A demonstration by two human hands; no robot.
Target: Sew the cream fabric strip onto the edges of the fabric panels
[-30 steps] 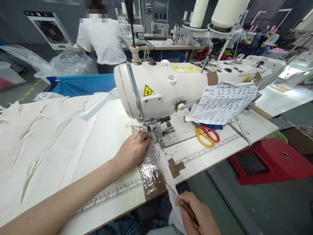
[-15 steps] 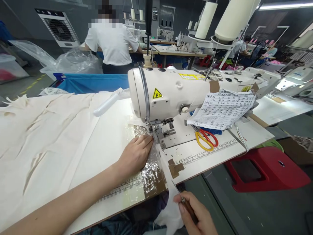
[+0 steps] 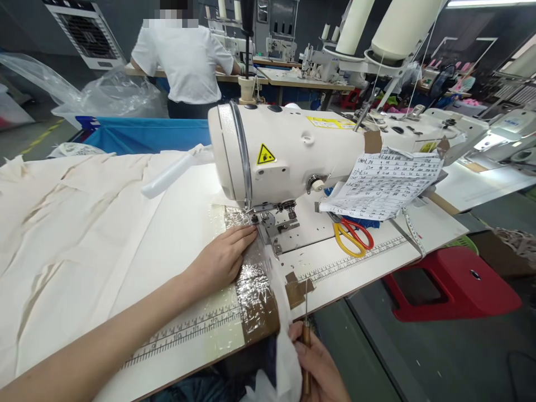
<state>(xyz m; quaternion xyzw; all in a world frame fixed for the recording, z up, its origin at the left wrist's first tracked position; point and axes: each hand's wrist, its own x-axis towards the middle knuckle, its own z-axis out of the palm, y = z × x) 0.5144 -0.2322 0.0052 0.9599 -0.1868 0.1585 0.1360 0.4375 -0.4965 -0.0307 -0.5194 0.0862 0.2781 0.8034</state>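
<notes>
My left hand (image 3: 220, 257) lies flat, fingers stretched toward the needle area of the white sewing machine (image 3: 288, 151). Its fingertips rest at the presser foot, on the edge of a narrow white fabric strip (image 3: 281, 301). That strip runs from the machine over the table's front edge and hangs down in loose folds. Below the edge, my right hand (image 3: 320, 363) is closed round the wooden handle of an awl (image 3: 307, 335), whose thin metal point sticks up. Thumb and forefinger are right beside the strip; whether they also pinch it I cannot tell.
Cream fabric (image 3: 75, 223) covers the table's left side. Scissors (image 3: 354, 237) with red and yellow handles lie right of the needle, below a handwritten sheet (image 3: 381, 187). A red stool (image 3: 456, 285) stands at right. A person in a white shirt (image 3: 180, 61) works beyond the blue bin (image 3: 151, 134).
The awl has turned from slanting across the strip to nearly upright, its point now right of the strip. My right hand has shifted slightly left. The view has moved a little.
</notes>
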